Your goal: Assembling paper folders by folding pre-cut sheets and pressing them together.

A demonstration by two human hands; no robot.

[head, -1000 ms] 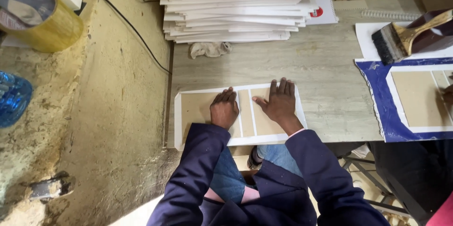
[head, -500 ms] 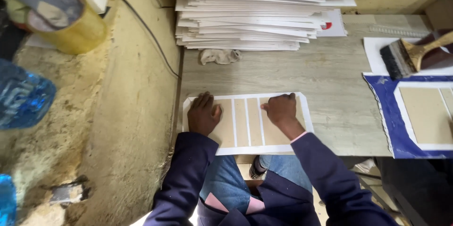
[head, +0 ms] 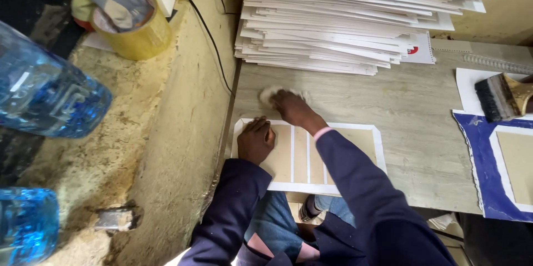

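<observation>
My left hand lay curled and pressing on the white sheet with tan card panels, its long axis running left to right along the table's near edge, my right hand closed over a pale rag just beyond it, below the stack of white boards
</observation>
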